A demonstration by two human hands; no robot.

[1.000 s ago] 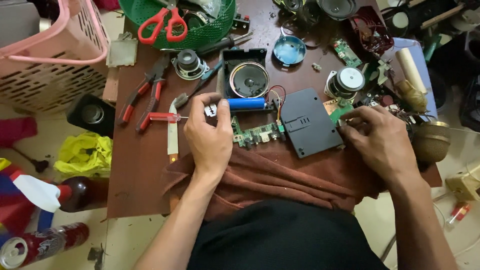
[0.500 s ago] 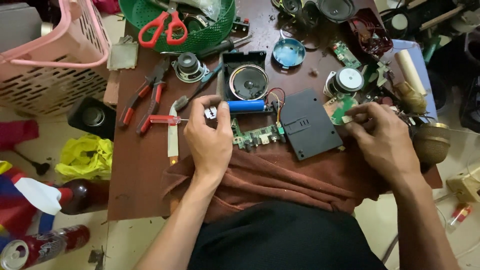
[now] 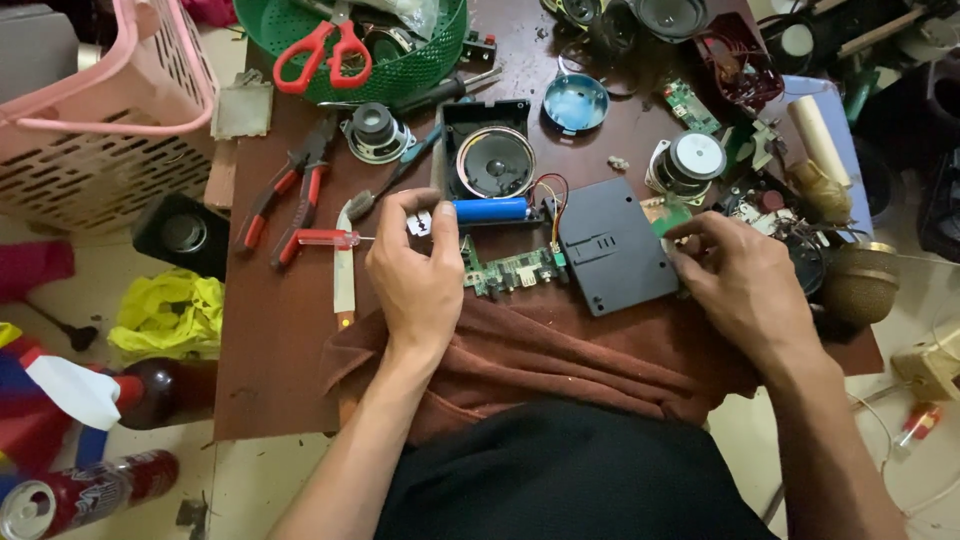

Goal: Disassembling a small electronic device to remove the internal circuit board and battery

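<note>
We work over a dismantled speaker on the desk (image 3: 280,340). Our left hand (image 3: 415,270) has its grip pinched shut on a small pale part (image 3: 420,222), thumb and forefinger meeting just left of the blue cylindrical battery (image 3: 490,210). What that part is, we cannot tell. The battery lies just beyond the grip, between it and the black housing with the round speaker (image 3: 493,160), and red and yellow wires (image 3: 553,195) loop off its far end.

Our right hand (image 3: 745,285) curls its grip over the right edge of the dark grey back cover (image 3: 615,245); the fingertips press on or just under that edge, and whether they close on anything small is hidden. The green circuit board (image 3: 512,270) sits between the two grips, touching the cover's left corner.

To do this well, we judge the cover should be kept steady with the right grip while the left works with light pressure, so the thin wires beside it are not tugged.
</note>
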